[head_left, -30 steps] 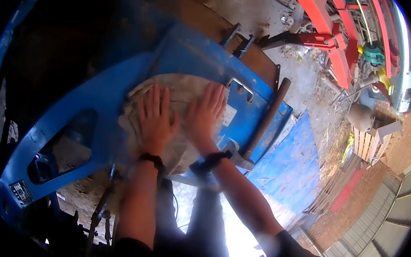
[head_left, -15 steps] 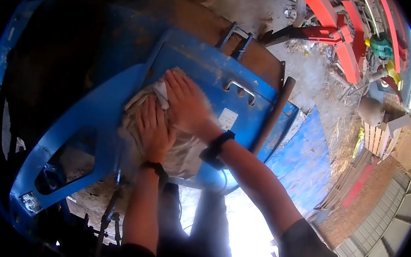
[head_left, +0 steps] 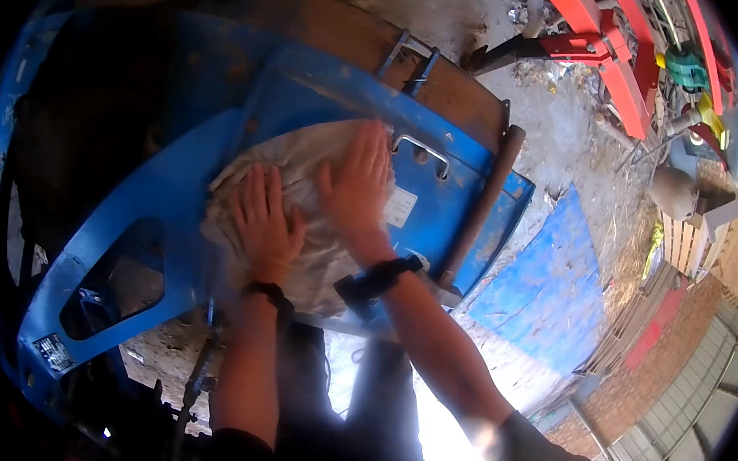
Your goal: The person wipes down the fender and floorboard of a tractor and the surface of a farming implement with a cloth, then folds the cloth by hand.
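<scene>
While the left hand [head_left: 267, 230] is keeping to the side of the cloth [head_left: 303, 179] farther from the metal handle [head_left: 424, 148], the right hand [head_left: 358, 197] is now lying much nearer that handle than half a second ago, when it was resting over a bunched fold. The cloth is spreading flatter over the blue panel [head_left: 436, 203], its edge coming up just beside the handle and near the white label [head_left: 400, 206] below it. That is probably bringing the stretch of panel next to the handle under the cloth and the moving hand. The left fingers are stretching out flat, slightly apart; the right fingers are lying nearly together, thumb away, and neither hand is clamping anything. Blur is softening the right hand, so how firmly it is pressing I cannot tell.
</scene>
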The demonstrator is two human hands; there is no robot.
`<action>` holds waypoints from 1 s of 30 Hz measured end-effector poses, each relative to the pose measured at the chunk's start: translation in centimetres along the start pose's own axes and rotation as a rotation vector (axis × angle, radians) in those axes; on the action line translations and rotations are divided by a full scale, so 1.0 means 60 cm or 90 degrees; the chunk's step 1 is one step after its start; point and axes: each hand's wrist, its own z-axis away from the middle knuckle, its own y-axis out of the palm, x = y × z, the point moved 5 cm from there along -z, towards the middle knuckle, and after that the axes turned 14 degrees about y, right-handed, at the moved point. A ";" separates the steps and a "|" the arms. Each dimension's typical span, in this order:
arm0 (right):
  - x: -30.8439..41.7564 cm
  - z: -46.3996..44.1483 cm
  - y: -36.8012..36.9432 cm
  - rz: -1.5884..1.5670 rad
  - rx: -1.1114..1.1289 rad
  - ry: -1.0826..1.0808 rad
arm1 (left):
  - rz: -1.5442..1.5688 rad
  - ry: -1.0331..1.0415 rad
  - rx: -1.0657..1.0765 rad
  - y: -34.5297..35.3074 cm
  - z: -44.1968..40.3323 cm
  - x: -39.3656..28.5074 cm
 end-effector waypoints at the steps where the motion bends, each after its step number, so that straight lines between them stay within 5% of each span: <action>1: 0.004 -0.003 0.004 0.004 -0.008 0.002 | -0.005 0.001 0.007 0.003 0.002 0.000; 9: 0.052 -0.040 0.039 0.001 0.056 -0.009 | 0.008 0.014 -0.011 0.004 0.005 0.002; 20: 0.116 -0.062 0.058 -0.084 0.160 -0.308 | -0.002 0.040 -0.050 0.003 0.008 0.000; 30: 0.099 -0.020 0.077 -0.173 0.226 -0.352 | -0.029 0.066 -0.070 0.009 0.010 -0.004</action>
